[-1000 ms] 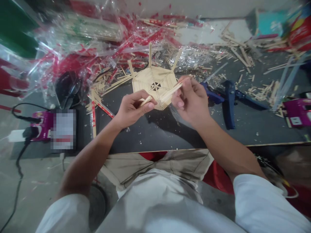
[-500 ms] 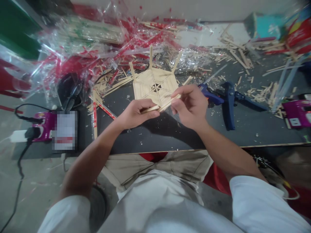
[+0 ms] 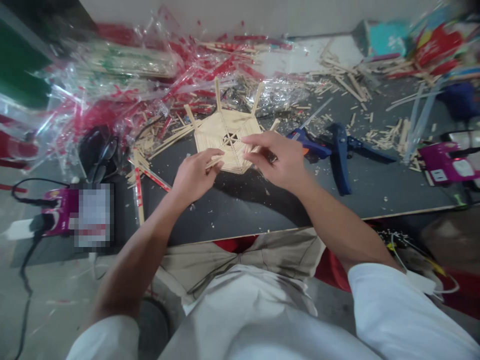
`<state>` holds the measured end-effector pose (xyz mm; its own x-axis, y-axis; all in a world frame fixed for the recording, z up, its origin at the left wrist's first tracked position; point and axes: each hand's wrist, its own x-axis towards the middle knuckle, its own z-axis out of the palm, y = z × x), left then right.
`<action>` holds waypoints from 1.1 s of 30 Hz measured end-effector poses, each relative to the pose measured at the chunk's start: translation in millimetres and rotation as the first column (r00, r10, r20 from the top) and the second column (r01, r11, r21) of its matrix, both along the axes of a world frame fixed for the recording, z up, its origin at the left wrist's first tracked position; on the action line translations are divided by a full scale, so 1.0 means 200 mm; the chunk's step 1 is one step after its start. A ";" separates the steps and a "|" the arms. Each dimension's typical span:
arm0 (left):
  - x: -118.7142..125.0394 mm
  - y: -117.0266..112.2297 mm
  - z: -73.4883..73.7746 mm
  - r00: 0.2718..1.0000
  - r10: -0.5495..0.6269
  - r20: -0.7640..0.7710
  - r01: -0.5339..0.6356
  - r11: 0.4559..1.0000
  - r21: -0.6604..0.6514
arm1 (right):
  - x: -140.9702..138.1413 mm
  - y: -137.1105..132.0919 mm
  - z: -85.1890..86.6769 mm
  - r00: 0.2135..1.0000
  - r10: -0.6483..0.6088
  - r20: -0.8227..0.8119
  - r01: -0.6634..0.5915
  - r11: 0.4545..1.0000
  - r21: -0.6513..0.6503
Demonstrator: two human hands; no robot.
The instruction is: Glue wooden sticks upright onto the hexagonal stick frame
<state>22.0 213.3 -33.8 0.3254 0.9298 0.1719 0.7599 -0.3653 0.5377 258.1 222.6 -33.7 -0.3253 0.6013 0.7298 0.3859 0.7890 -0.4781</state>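
Observation:
A hexagonal panel (image 3: 210,132) of pale wooden sticks, laid in rings around a small open centre, is held slightly above the dark table. Paired-stick spokes stick out past its corners. My left hand (image 3: 195,175) is closed at the lower left edge, thumb and fingers pinching stick ends there. On the right side, my right hand (image 3: 281,157) reaches over the panel with thumb and index finger apart, their tips at its surface. Its other fingers are partly hidden. Just right of that hand lie a blue glue gun (image 3: 313,146) and a blue-handled cutter (image 3: 340,157).
Clear and red plastic wrapping (image 3: 123,95) heaps along the back left. Loose sticks (image 3: 170,139) and cut bits (image 3: 386,132) are scattered around. A phone (image 3: 92,215) and a purple power strip (image 3: 60,207) sit at left; another purple unit (image 3: 446,162) is at right.
My right hand has moved from pinching a stick at the panel's lower edge to over its face, fingers wider apart. My left hand has shifted left, and the view has turned slightly.

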 end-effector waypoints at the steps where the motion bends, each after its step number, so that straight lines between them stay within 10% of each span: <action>1: -0.01 0.00 0.00 0.998 0.037 -0.053 -0.036 0.999 0.019 | 0.02 0.01 0.00 1.000 -0.015 0.018 0.015 1.000 -0.006; 33: -0.01 0.00 0.00 0.981 -0.050 -0.189 0.051 0.999 0.001 | 0.03 0.04 -0.04 0.983 0.059 0.175 -0.046 0.996 -0.077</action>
<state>20.7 213.7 -33.0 0.3991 0.9104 0.1085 0.8281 -0.4088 0.3835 263.7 230.5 -40.8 -0.4778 0.6287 0.6136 0.4280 0.7766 -0.4624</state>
